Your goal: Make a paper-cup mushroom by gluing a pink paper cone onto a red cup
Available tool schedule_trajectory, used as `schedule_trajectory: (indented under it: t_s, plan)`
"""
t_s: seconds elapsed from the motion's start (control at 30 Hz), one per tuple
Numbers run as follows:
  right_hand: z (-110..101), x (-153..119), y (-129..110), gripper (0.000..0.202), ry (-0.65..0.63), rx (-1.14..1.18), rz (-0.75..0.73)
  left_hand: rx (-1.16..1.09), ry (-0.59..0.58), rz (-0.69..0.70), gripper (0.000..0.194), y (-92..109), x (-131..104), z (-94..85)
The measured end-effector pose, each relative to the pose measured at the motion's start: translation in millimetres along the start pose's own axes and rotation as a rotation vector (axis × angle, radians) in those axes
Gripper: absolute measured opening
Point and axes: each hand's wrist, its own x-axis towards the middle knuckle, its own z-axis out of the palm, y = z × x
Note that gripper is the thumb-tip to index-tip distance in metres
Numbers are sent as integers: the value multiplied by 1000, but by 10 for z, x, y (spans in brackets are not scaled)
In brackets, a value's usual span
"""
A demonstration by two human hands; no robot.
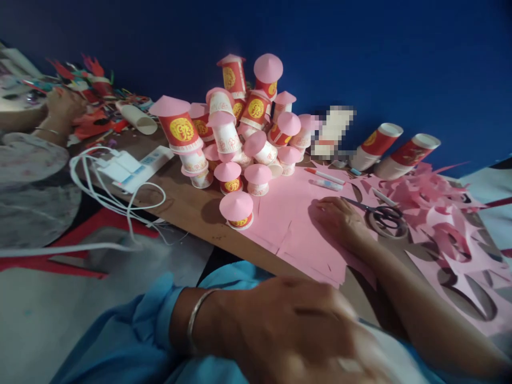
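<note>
My left hand (296,330), with a bangle at the wrist, is blurred close to the camera at the bottom; its fingers are smeared and whatever they may hold cannot be made out. On the pink paper sheets (284,213) lies my right hand (344,221), palm down, its fingers resting on the sheet. Black scissors (384,216) lie just right of it, on a tape roll (394,230). A red pen (326,176) and a clear-bodied marker (328,185) are beyond the fingers. Left of the sheets stand several paper cups with pink cone tops (237,208), some stacked.
Pink paper scraps (448,213) cover the right side. Two stacks of red and white cups (378,146) lean by the blue wall (360,53). A power strip (146,168) with white cables lies left. Another person's hand (66,106) is at the far left, beside craft pieces.
</note>
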Motion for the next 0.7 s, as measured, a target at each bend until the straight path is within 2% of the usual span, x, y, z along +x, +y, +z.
schedule_trajectory:
  t_s: [0.03,0.1,0.13,0.2,0.3,0.37,0.47,0.53,0.63,0.7]
  plan:
    - [7,-4,6,31,3,3,-8,-86,98,82,19,-62,-38,-44]
    - [19,-13,20,32,13,10,-27,-61,313,-176,20,-193,-252,-105]
    - [26,-17,27,32,20,9,-31,-6,352,-322,20,-268,-408,-122]
    - [40,-23,44,32,32,6,-30,165,383,-471,14,-453,-752,-145]
    - [62,-25,64,30,48,5,-26,534,327,-668,14,-817,-1172,-172]
    - [72,-20,68,29,67,9,-36,657,350,-785,27,-1083,-1327,-197]
    - [86,-12,62,28,76,30,-45,594,381,-808,38,-1420,-1406,-249]
    - [99,-7,68,28,74,43,-33,529,399,-804,42,-1568,-1403,-286]
    - [107,9,125,29,53,46,-16,531,364,-776,35,-1683,-1365,-349]
    - [80,29,191,31,-1,50,-35,625,298,-789,27,-1718,-1329,-398]
